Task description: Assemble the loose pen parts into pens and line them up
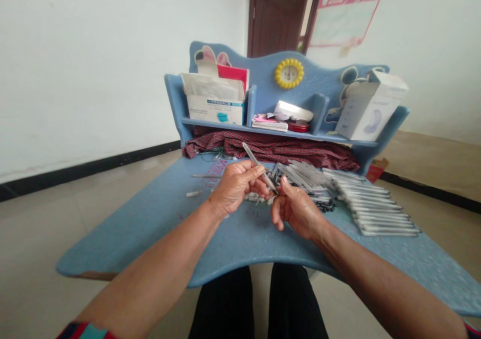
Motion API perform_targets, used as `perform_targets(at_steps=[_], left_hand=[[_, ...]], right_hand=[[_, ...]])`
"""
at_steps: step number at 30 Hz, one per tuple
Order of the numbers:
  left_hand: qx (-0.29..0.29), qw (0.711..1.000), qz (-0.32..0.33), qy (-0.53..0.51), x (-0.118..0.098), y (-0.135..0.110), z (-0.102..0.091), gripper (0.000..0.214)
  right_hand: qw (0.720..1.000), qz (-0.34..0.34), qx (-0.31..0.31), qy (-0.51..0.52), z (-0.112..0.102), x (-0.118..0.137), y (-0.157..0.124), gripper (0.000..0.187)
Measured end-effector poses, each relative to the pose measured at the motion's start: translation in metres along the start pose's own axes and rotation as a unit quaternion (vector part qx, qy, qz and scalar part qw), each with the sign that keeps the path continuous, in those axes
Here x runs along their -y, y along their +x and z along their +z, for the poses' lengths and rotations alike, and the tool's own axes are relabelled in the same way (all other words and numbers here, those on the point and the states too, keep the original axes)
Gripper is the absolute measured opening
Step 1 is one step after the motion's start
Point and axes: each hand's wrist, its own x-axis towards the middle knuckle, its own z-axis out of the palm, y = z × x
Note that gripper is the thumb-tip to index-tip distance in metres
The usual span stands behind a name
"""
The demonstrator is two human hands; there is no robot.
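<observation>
A translucent pen [249,153] slants between my hands, its dark end pointing down and to the right. My left hand [238,182] grips it around the middle with thumb and fingers. At the pen's dark lower end is my right hand [296,206], fingers curled and thumb raised. A small pale bit shows by its fingertips, too blurred to name. Behind the hands lies a pile of clear pen barrels [302,174], with small black pen parts [326,205] in front of it. To the right, several pens [379,206] with dark ends lie side by side in a stack.
The blue desk [150,228] has a curved front edge. A small clear piece [193,194] and a thin rod [206,176] lie to the left. Checked cloth [270,146] lines the back, under a shelf holding a mask box [215,109] and a white box [370,106].
</observation>
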Motion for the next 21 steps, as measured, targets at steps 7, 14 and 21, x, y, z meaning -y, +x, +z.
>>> perform_targets(at_steps=[7,14,21], left_hand=[[-0.021,0.998,-0.016,0.055,0.002,0.000,-0.001,0.025],[-0.028,0.996,-0.035,0.080,0.001,-0.001,-0.001,0.022],[-0.035,0.995,-0.048,0.085,-0.002,0.002,-0.007,0.017]], right_hand=[[0.981,-0.072,-0.113,-0.140,-0.004,0.005,0.007,0.040],[0.944,-0.098,-0.140,-0.282,-0.012,0.014,0.010,0.031],[0.865,-0.008,-0.082,-0.495,-0.028,0.029,0.005,0.017]])
